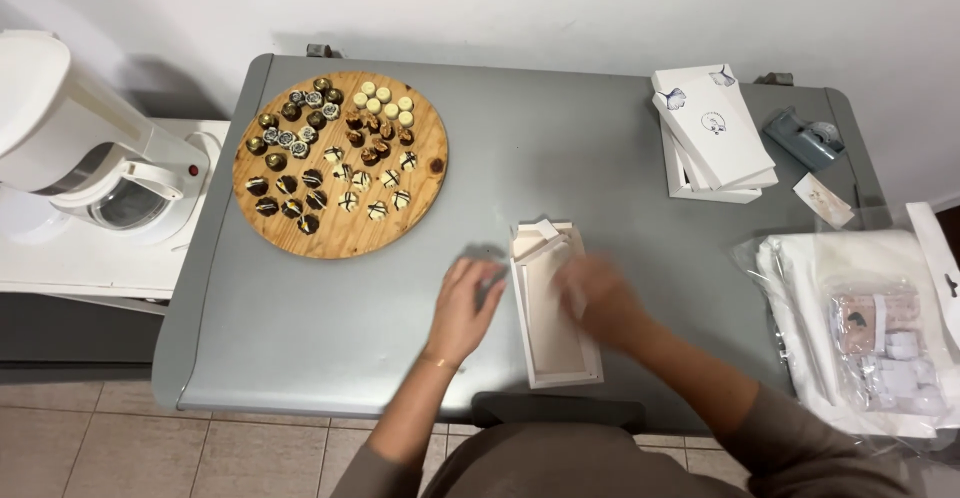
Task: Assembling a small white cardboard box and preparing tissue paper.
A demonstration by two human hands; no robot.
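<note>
Far left I see a white coffee maker (85, 138) on a white side unit, just off the grey table (330, 318). On the table's left half sits a round wooden board (345, 233) covered in small chocolates (335, 153): dark ones on the left, white and striped ones toward the middle, pale rounds at the top.

My left hand (465, 303) lies low on the table just left of the box (553, 338), fingers loosely curled and close together, fingertips at the box's left edge. It's motion-blurred, so I can't tell whether it pinches anything. A thin bracelet shows at the wrist.

The box is a long, shallow, open white tray, near the middle of the table close to the front edge, long side running away from me. A small white flap or insert (545, 230) stands at its far end.

My right hand (600, 298) is over the box's right side, heavily blurred. Fingers look bunched, touching or just above the right wall. Can't tell the grip.

Further right, at the back, is a stack of flat white boxes (712, 133), then a grey tape dispenser (803, 138) and a small card (825, 201). At the far right edge is a clear plastic bag (870, 338) with white sheets and small wrapped items.
</note>
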